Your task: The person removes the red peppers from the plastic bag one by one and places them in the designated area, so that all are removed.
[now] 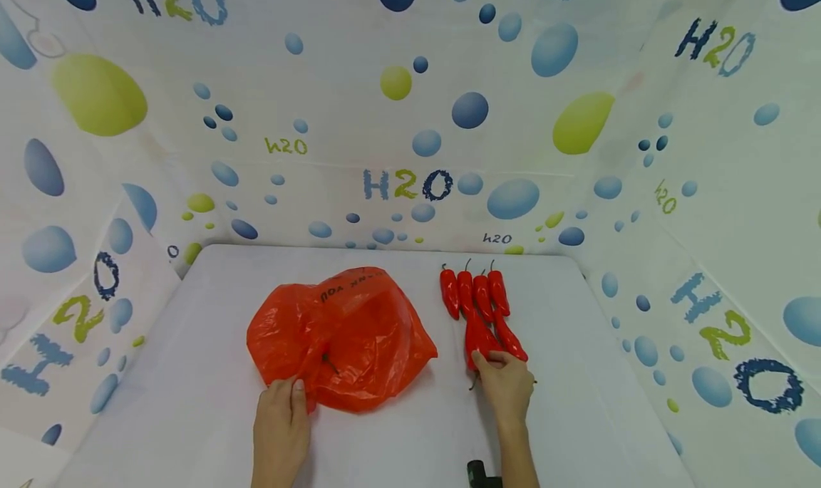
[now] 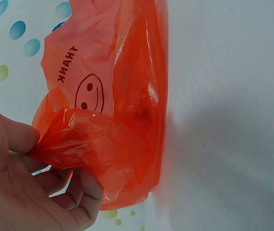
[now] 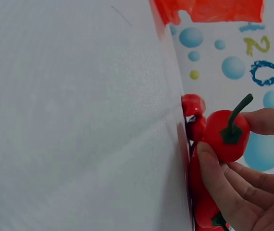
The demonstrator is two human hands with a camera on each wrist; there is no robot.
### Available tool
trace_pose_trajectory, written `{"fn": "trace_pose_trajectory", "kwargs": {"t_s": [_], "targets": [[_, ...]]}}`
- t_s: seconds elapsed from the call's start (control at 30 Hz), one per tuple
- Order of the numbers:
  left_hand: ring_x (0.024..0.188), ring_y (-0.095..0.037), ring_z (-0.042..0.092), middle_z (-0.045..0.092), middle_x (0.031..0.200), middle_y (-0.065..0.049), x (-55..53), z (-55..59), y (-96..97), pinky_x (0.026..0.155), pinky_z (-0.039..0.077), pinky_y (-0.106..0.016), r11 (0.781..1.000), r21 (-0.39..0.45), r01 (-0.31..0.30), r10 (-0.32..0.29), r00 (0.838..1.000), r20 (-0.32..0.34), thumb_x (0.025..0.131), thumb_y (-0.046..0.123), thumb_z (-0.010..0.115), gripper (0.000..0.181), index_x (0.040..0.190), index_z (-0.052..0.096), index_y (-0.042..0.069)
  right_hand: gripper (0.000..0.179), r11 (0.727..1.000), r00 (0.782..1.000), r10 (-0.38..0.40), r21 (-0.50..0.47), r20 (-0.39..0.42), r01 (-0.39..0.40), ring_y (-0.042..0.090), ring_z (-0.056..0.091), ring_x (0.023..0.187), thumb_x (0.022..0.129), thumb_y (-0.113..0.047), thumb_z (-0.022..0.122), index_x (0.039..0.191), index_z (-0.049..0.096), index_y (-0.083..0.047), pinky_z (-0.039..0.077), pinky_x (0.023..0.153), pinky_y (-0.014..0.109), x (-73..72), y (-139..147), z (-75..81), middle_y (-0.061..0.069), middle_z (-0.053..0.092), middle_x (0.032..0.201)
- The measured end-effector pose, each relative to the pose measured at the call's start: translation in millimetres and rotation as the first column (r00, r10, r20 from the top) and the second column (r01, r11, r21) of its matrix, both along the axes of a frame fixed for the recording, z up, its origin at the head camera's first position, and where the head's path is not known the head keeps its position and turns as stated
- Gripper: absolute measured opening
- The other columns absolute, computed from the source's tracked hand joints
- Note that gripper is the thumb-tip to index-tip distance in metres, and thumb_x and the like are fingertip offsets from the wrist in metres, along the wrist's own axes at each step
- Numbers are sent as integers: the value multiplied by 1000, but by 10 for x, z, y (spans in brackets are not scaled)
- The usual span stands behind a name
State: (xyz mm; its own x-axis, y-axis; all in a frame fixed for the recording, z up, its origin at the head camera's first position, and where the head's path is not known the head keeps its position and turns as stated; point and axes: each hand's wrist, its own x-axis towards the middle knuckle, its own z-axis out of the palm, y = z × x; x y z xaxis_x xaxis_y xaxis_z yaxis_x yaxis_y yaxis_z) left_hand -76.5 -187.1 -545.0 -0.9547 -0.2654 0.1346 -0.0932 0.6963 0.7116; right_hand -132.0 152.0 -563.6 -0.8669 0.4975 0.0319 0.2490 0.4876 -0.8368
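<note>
A crumpled orange-red plastic bag [image 1: 378, 331] lies on the left of the table, and a dark stem shows near its middle. At its near-left edge, my left hand [image 1: 282, 420] pinches the film between thumb and fingers. The left wrist view shows the gathered plastic [image 2: 86, 139] in that hand and a printed smiley beyond. To the right, my right hand [image 1: 509, 388] grips a red chili pepper [image 3: 226, 134] round its stem end, the green stem facing the wrist camera. Other red peppers [image 1: 511, 338] lie right beside and under that hand.
Several red peppers [image 1: 450, 293] lie side by side at the back right of the white table [image 1: 577, 402], stems pointing away. A dark green object [image 1: 477, 472] stands at the near edge by my right forearm. Printed sheeting [image 1: 346, 110] rises behind and at both sides.
</note>
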Motion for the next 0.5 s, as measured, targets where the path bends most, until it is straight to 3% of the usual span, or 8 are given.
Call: {"fn": "trace_pose_trajectory", "kwargs": {"t_s": [0.5], "targets": [[101,-33,50,61,107,-16,24,17,-9,88,44,-48,1000,4,6,-6,1000,22,113,22,42,42,131,61,-11,40,1000,999,-1,21,43,0,18,71,67,89,-34,83,108,78,1,54,59,30,-31,41,-122,9,77,83]]}}
